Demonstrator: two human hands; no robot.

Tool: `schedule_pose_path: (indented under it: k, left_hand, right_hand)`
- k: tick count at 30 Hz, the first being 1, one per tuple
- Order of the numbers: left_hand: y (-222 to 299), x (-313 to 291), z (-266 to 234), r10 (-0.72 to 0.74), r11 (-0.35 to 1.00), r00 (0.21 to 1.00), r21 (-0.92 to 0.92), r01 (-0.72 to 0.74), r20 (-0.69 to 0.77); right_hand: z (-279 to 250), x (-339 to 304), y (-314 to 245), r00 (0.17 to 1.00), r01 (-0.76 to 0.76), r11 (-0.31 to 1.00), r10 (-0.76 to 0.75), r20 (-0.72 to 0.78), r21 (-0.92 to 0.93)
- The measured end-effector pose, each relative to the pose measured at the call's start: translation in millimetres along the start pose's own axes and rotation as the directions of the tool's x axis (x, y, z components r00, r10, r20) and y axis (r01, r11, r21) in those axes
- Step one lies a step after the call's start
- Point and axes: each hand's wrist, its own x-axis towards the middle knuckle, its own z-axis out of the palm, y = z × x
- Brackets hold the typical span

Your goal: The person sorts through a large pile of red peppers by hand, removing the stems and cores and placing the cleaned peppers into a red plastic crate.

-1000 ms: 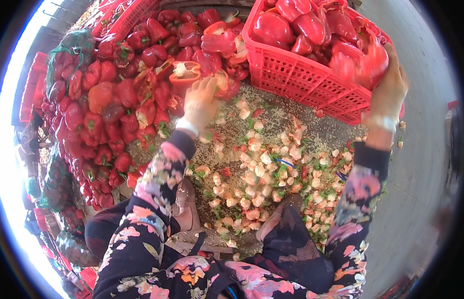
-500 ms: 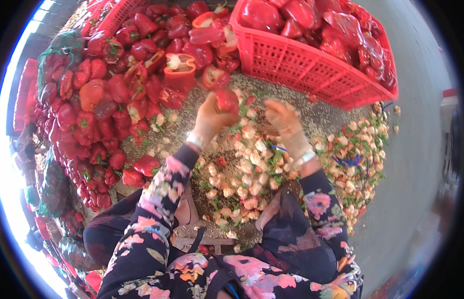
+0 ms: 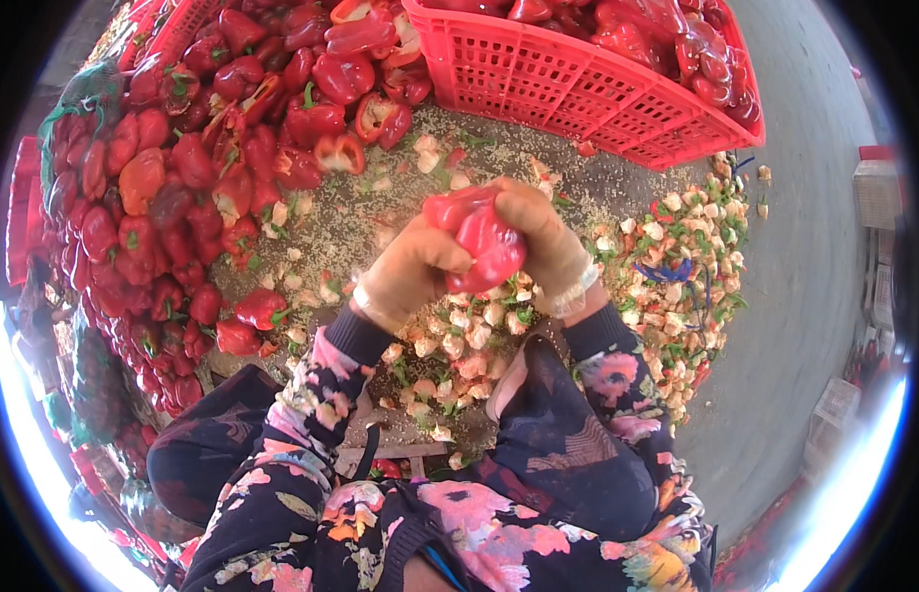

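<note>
Between my hands is a shiny red bell pepper [image 3: 489,247], held in front of me above the floor. My left hand [image 3: 410,266] wraps its left side, thumb pressed on the skin. From the right, my right hand [image 3: 546,237] curls over its upper edge; some of its fingertips are hidden. Both hands wear tan gloves with whitish cuffs. Beneath them lies a scatter of cut pepper cores [image 3: 469,345], pale with seeds and green stems. A large heap of red peppers [image 3: 193,212] rises at the left, with some cut-open ones near its far edge.
A red plastic crate [image 3: 578,94] full of peppers stands at the far right. More cores [image 3: 691,266] lie to the right, with a tangle of blue string [image 3: 667,271] on them. Loose seeds [image 3: 356,222] cover the floor ahead. Green mesh sacks [image 3: 94,385] line the far left.
My right hand, earlier apart from the pepper, now grips it together with my left. The view has shifted, so the crate and heap appear farther up and left.
</note>
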Motion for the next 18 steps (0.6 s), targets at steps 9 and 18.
schedule_pose_path:
  k: [9, 18]
  left_hand:
    - [-4, -18, 34, 0.108, 0.992, 0.979, 0.09, -0.093, -0.171]
    - [-1, -26, 56, 0.034, 0.993, 0.992, 0.117, -0.02, -0.12]
  right_hand:
    - [40, -22, -34, 0.981, 0.036, 0.964, -0.084, -0.174, -0.262]
    - [26, -32, -28, 0.995, -0.009, 0.994, 0.02, -0.099, 0.11]
